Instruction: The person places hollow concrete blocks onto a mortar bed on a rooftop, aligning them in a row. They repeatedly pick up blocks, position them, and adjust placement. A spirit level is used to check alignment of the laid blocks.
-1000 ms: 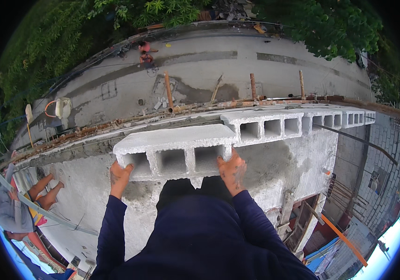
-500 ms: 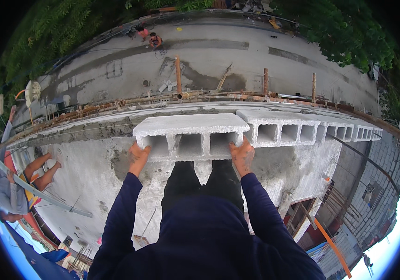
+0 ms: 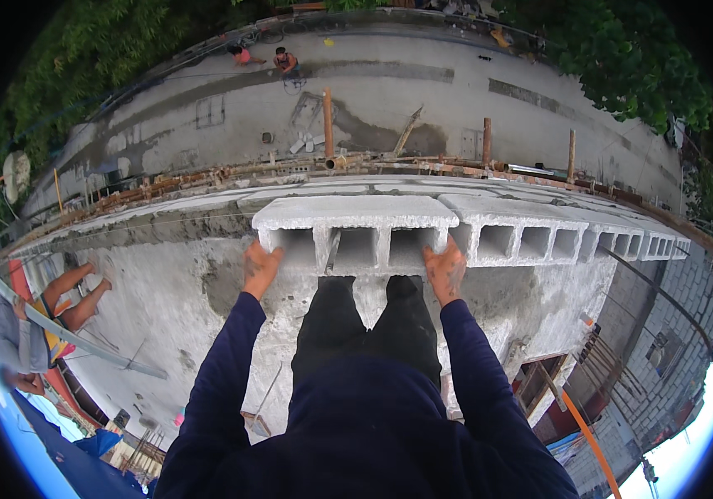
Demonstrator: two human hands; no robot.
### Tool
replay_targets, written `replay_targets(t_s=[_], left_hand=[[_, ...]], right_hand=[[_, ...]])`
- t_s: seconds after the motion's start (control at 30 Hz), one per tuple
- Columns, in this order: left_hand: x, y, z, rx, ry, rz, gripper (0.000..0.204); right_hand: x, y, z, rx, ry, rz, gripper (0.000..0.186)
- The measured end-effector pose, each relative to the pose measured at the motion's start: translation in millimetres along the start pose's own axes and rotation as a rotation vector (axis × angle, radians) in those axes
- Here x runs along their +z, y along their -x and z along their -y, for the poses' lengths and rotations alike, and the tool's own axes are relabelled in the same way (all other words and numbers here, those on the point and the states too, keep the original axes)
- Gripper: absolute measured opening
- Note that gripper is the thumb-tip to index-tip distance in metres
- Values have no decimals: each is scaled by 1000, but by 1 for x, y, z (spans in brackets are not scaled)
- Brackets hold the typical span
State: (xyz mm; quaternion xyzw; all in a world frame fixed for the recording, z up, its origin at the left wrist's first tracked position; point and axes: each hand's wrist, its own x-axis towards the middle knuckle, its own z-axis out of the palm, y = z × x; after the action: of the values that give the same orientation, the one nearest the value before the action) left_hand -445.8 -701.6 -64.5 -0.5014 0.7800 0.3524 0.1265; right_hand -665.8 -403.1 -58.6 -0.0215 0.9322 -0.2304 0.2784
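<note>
A grey three-celled concrete block (image 3: pixel 355 212) lies along the top of the wall, its openings facing me, with a thin rod visible in its middle cell. My left hand (image 3: pixel 263 268) grips its left end, fingers at the outer cell, and my right hand (image 3: pixel 444 268) grips the right end. Beside it on the right runs a row of similar blocks (image 3: pixel 523 218). Rough dark mortar (image 3: pixel 157 229) coats the wall top to the left, crossed by a thin line. My dark-clad legs show just below the block.
Rusty pipes (image 3: pixel 328 125) line the wall's far side, above a concrete road (image 3: pixel 398 79) with two people (image 3: pixel 286 62). At the left, another person (image 3: pixel 74 303) sits by a pale metal bar (image 3: pixel 103 345). A dark rod (image 3: pixel 660 295) and an orange pole (image 3: pixel 589 441) are at right.
Both my hands and the block have moved farther forward and right in the view, closer against the neighbouring row. The person at the left has an arm raised that was lower a second ago.
</note>
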Motion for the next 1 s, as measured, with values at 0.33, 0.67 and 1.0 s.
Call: replay_targets(t_s=[0.33, 0.67, 1.0], left_hand=[[8, -14, 9, 50, 26, 41, 40], [11, -13, 10, 52, 19, 42, 42], [12, -15, 3, 17, -78, 19, 38]], right_hand=[[4, -13, 6, -148, 33, -55, 51], [9, -11, 4, -76, 103, -51, 51], [6, -20, 6, -8, 178, 49, 65]])
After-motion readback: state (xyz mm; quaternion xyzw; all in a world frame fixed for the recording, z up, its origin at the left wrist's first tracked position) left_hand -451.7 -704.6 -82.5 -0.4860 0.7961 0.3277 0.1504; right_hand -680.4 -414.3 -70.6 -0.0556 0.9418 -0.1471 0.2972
